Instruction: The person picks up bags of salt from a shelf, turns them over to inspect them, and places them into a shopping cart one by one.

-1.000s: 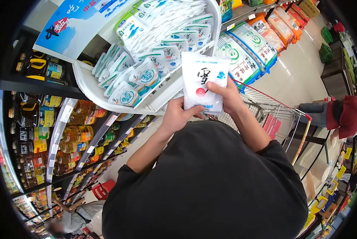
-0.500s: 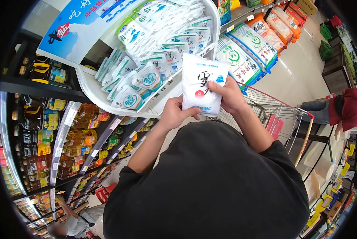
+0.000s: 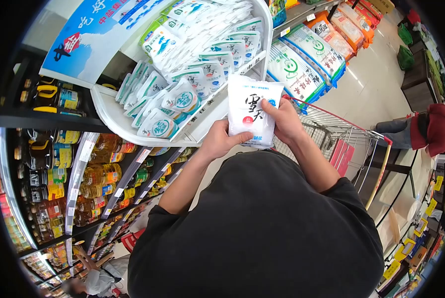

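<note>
A white bag of salt (image 3: 247, 107) with black characters and a small red mark is held upright before my chest. My left hand (image 3: 223, 139) grips its lower left corner, thumb across the front. On the other side my right hand (image 3: 286, 119) clasps the right edge, its thumb pressed on the face near a blue mark. The fingers behind the bag are hidden. Just beyond it, a white curved display bin (image 3: 133, 134) holds many similar small salt bags (image 3: 202, 74), some with green or teal print.
A wire shopping cart (image 3: 331, 126) stands to my right. Large rice bags (image 3: 294, 74) lie beyond it. Shelves of oil bottles (image 3: 101, 174) run along the left. One person in a red top (image 3: 433, 129) is at the right, another person (image 3: 101, 280) at the lower left.
The salt bag and both hands have shifted slightly down, and my left thumb now lies flatter across its lower front. The person at lower left shows more in view.
</note>
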The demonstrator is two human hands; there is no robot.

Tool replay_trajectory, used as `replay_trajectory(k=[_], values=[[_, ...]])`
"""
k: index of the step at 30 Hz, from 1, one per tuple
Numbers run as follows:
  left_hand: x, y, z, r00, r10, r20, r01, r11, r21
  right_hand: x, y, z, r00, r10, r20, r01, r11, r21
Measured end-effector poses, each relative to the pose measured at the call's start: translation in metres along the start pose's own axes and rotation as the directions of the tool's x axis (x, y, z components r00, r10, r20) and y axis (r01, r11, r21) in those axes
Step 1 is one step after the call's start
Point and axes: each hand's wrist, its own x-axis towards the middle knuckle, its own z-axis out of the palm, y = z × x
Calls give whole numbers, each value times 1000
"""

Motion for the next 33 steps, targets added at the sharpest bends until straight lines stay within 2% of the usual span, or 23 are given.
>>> replay_trajectory(k=[3,6,8,11,14,17,18,19,20,21,23,28,30,33], values=[[13,-9,8,998,-44,37,43,999,12,-1,3,-13,999,-18,-44,22,995,101],[28,-12,23,991,-103,84,103,995,8,-4,0,-30,995,-29,-97,40,993,113],[40,-9,34,993,-69,98,68,998,16,-3,-6,-45,993,-32,-113,46,991,127],[62,-5,52,989,-102,107,105,994,-20,-4,-17,-72,991,-23,-130,35,995,97],[83,-5,72,993,-69,97,67,998,18,-6,-30,-95,990,-14,-139,42,977,207],[98,-5,87,988,-75,137,68,996,52,-10,-46,-109,981,-41,-192,69,988,142],[103,-9,92,986,-81,144,75,996,49,-11,-56,-106,969,-100,-226,125,987,99],[108,-15,95,988,-24,155,14,998,65,-11,-60,-106,953,-160,-259,179,982,54],[111,-20,98,985,30,168,-44,996,80,-5,-52,-125,941,-165,-294,161,986,-37],[114,-19,99,984,18,177,-33,996,78,-2,-54,-128,938,-158,-307,156,987,-32],[115,-16,100,979,-118,168,105,991,85,0,-55,-123,938,-160,-307,174,984,20],[109,-18,75,977,-55,205,49,998,34,7,-43,-104,947,-140,-288,157,987,35],[107,-16,59,975,-47,216,40,999,34,18,-34,-93,871,-66,-486,175,967,183],[97,-11,29,956,-113,269,109,994,29,22,-30,-60,856,-98,-507,163,983,86]])
